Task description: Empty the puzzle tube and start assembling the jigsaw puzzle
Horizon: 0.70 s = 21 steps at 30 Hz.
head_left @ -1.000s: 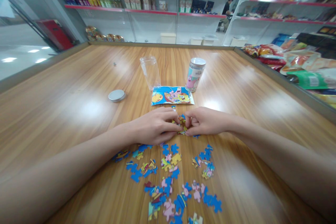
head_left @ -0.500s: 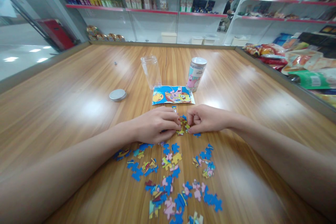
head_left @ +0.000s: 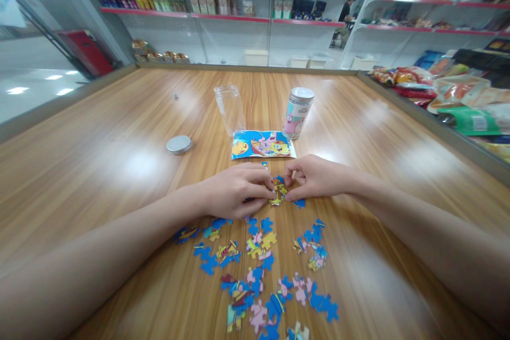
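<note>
Small joined jigsaw pieces point(head_left: 278, 192), yellow, brown and blue, lie on the table between my two hands. My left hand point(head_left: 243, 188) rests beside them, fingers curled together, fingertips on their left edge; its palm side is hidden. At the right edge is my right hand point(head_left: 311, 178), thumb and bent forefinger apart, the thumb tip close to the pieces. A loose blue piece point(head_left: 299, 203) lies under that hand's thumb side. Just beyond sits a blue picture sheet point(head_left: 263, 144) with yellow and pink cartoon figures. Many loose jigsaw pieces point(head_left: 274, 305) spread nearer to me.
A clear open jar point(head_left: 230, 111) stands behind the sheet, a lidded printed can point(head_left: 298, 114) to its right. A silver lid point(head_left: 179, 144) lies at left. Snack packs point(head_left: 462, 95) are heaped past the table's right edge. Shelves and a distant person are behind.
My right thumb and forefinger have spread apart and lifted slightly. The small yellow piece by their tips now sits against the joined pieces. My left hand has hardly moved.
</note>
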Available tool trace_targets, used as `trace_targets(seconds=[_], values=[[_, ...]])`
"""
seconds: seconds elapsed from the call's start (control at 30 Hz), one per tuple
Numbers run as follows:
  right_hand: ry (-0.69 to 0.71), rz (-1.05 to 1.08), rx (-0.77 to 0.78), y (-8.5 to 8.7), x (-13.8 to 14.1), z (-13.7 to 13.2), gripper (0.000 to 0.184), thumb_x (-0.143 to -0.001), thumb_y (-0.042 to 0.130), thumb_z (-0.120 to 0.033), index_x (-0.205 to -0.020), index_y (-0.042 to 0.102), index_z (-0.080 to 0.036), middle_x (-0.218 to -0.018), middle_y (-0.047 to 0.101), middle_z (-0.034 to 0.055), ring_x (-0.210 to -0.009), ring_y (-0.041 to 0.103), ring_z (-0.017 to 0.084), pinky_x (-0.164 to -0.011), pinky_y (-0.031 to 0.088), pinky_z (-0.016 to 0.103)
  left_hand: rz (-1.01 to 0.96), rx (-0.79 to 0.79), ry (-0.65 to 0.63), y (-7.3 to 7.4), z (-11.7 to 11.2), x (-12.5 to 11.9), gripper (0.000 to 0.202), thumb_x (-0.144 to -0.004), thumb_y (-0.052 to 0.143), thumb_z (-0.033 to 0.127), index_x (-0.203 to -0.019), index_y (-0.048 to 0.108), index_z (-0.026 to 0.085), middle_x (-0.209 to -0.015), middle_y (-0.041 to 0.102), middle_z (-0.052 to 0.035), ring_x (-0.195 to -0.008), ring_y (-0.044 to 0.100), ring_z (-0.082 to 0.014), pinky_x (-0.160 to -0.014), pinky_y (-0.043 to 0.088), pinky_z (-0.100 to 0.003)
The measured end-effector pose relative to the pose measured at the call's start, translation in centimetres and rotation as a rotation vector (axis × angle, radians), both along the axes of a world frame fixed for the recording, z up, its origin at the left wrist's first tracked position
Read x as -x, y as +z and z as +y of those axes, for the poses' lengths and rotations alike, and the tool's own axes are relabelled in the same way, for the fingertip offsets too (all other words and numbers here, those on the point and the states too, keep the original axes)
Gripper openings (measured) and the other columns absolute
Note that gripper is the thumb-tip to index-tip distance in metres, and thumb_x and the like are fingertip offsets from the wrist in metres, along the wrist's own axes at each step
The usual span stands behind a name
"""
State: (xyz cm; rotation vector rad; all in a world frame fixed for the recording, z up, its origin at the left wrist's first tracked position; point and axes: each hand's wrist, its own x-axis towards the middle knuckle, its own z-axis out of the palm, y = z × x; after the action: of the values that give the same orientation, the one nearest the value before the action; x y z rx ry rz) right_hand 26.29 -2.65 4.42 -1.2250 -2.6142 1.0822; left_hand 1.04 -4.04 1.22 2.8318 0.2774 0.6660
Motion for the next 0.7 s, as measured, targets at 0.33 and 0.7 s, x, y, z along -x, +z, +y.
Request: trace_targets(seconds=[0.33, 0.7], values=[[0.132, 0.098, 0.189, -0.8, -1.5, 1.2, 0.020, -0.084, 0.067, -0.027, -0.098, 0.075, -0.015, -0.061, 0.056, -0.0045, -0.053, 0.043, 0.008, -0.051, 0.031, 0.022, 0.007, 0.012, 0.004, 0.0, 0.0, 0.1, 0.024, -0.088, 0.062, 0.013, -0.109, 0.072, 0.018, -0.107, 0.071, -0.0121, -0.099, 0.068, -0.0211, -0.087, 0.058, -0.037], [0.138, 0.131, 0.199, -0.6, -1.2, 0.9, 0.018, -0.083, 0.066, -0.029, -0.089, 0.071, -0.013, -0.064, 0.059, -0.0021, -0.055, 0.047, 0.009, -0.052, 0.035, 0.022, -0.203, -0.111, 0.025, 6.0, -4.1, -1.5, 0.017, -0.097, 0.059, 0.027, -0.109, 0.066, 0.017, -0.093, 0.074, -0.0078, -0.087, 0.069, -0.0187, -0.081, 0.059, -0.034]])
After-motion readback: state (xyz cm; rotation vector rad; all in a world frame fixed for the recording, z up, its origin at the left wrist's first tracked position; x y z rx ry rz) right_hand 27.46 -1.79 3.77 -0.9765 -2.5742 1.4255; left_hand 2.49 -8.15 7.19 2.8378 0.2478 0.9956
